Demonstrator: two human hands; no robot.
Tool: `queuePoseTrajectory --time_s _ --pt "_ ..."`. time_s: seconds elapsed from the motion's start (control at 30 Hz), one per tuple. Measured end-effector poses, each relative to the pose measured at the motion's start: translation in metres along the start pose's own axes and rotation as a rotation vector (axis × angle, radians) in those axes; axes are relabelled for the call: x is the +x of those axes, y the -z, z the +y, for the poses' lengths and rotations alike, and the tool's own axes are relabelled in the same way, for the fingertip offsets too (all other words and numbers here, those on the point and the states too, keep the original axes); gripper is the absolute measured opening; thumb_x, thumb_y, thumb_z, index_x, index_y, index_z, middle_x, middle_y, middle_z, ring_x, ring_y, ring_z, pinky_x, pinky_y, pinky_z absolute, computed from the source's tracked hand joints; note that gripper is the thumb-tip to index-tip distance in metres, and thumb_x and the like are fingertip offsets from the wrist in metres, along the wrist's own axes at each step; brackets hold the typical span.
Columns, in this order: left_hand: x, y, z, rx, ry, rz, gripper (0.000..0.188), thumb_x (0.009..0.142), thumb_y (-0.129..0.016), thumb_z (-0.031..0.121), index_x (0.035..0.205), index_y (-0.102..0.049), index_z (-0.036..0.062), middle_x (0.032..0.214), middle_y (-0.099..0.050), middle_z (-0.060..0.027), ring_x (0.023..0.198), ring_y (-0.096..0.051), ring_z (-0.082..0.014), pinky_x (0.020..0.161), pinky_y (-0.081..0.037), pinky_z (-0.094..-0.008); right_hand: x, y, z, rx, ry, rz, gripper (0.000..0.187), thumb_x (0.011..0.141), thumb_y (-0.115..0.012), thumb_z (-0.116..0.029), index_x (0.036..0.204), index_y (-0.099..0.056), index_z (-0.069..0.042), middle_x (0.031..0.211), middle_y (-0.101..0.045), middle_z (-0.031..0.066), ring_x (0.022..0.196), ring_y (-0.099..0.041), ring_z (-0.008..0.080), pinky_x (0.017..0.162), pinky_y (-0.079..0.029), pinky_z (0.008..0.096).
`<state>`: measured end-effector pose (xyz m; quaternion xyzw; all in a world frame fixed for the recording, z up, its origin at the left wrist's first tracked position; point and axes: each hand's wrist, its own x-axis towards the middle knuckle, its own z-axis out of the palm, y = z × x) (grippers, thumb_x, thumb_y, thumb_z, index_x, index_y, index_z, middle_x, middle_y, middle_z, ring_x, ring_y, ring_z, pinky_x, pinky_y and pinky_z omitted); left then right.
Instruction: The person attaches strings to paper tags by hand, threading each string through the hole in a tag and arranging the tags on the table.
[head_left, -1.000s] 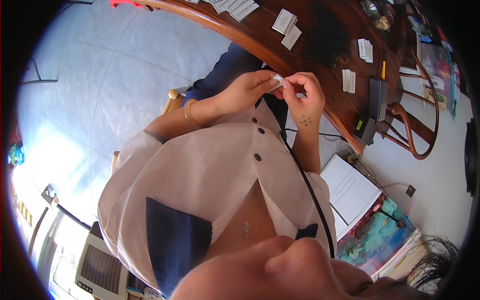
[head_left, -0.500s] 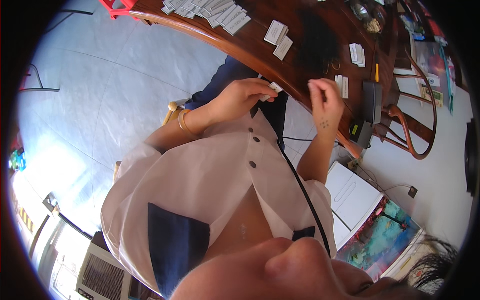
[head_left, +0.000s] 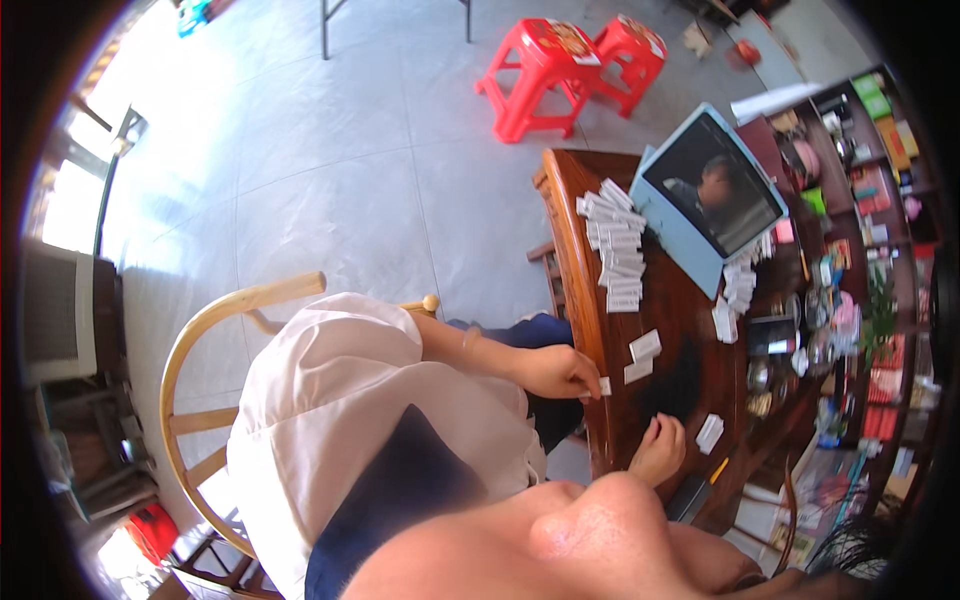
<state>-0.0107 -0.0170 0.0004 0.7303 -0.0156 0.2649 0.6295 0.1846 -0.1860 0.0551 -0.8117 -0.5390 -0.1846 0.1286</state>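
My left hand (head_left: pixel 560 372), with a bracelet at the wrist, is at the near edge of the dark wooden table (head_left: pixel 588 300). Its fingertips pinch a small white card (head_left: pixel 604 386). To the right, my right hand (head_left: pixel 661 446) is over the table with bent fingers; whatever they hold, if anything, is too small to make out. Beyond it lies a dark black heap (head_left: pixel 682 385), its material unclear. Two small white cards, one upper (head_left: pixel 645 346) and one lower (head_left: pixel 638 371), lie beside this heap. A short stack of white cards (head_left: pixel 710 434) sits right of my right hand.
Overlapping rows of white cards (head_left: pixel 613 250) line the table's left part. Behind them stands a tablet in a light blue case (head_left: pixel 715 185). A yellow pen-like stick (head_left: pixel 718 470) lies at right. Red stools (head_left: pixel 548 70) stand on the floor; a crowded shelf (head_left: pixel 850 180) is at far right.
The view has swung left, bringing the tablet, stools and shelf into sight. My left hand still pinches the small card, now at the table edge; my right hand stays bent over the table.
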Motion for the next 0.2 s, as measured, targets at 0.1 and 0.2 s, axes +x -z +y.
queuePoseTrajectory --time_s 0.1,0.2 --pt "-0.001 -0.001 0.0 -0.037 0.043 0.046 0.016 0.077 -0.059 0.004 0.091 -0.065 0.0001 0.092 -0.062 -0.0131 0.086 -0.061 -0.0235 0.075 -0.048 -0.0307 0.0 0.009 0.013 0.096 -0.046 -0.036 0.011 0.075 -0.064 -0.008 0.085 -0.061 -0.006 0.085 -0.061 0.0089 0.077 -0.059 0.0274 0.069 -0.047 0.0368" --pt "0.006 0.007 0.012 0.015 0.084 0.037 0.017 0.08 -0.059 0.01 0.093 -0.065 0.0012 0.096 -0.062 -0.0149 0.091 -0.059 -0.0248 0.082 -0.046 -0.0322 -0.009 0.01 0.02 0.196 -0.346 -0.077 0.015 0.073 -0.068 -0.014 0.085 -0.061 -0.008 0.082 -0.062 0.0114 0.076 -0.061 0.0224 0.068 -0.048 0.0371"
